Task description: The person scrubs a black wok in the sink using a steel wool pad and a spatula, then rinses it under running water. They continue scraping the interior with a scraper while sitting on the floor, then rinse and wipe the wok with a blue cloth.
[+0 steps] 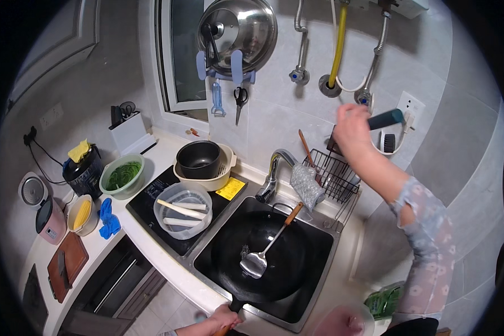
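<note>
My left hand (226,318) grips the handle of a black wok (277,235), which sits over the sink basin (325,269). A metal spatula with a wooden handle (269,248) lies inside the wok. My right hand (353,126) is raised near the wall, above the wire dish rack (332,172), closed around a dark thing with a green cylindrical end (385,119); its other end is partly hidden by the hand. The chrome faucet (273,172) stands behind the wok, with a silvery mesh cloth (306,185) beside it.
Left of the sink, a clear plastic bowl (182,233) with pale peeled stalks stands on the black cooktop (145,210), near a black pot (198,161) in a cream basin. Farther left are a green bowl, corn, a rice cooker and a cleaver (63,269) on a cutting board. A pink tub (344,321) is lower right.
</note>
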`<state>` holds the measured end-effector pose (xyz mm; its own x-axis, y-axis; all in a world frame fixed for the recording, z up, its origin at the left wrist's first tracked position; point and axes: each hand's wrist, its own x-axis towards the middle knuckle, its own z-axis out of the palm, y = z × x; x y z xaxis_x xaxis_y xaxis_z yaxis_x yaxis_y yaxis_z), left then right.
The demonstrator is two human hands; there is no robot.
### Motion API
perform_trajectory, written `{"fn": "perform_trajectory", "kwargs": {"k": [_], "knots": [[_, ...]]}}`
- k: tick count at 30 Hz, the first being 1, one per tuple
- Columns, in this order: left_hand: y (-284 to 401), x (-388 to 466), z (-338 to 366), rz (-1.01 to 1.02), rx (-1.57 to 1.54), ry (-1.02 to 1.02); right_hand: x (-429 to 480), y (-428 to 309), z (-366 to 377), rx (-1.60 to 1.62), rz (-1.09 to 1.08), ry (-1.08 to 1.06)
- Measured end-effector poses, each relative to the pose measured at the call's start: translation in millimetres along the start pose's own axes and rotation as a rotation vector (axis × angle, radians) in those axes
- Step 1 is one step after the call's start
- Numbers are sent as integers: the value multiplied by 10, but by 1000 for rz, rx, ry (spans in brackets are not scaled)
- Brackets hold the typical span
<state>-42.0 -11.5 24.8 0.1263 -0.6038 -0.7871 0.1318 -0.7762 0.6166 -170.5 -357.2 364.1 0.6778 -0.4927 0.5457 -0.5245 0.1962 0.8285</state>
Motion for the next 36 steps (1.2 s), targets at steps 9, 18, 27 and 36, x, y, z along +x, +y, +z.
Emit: {"fn": "perform_trajectory", "kwargs": {"k": [9, 18, 27, 36], "knots": [[-92, 62, -29, 23, 38, 1, -1148, 485, -499, 552, -29, 181], [-13, -14, 9, -6, 6, 6, -2106, -133, -751, 940, -297, 17], [23, -16, -6, -54, 13, 23, -2383, -483, -634, 1124, -391, -100], [88, -28, 11, -99, 52, 56, -2558, -795, -579, 1308, -550, -437]]}}
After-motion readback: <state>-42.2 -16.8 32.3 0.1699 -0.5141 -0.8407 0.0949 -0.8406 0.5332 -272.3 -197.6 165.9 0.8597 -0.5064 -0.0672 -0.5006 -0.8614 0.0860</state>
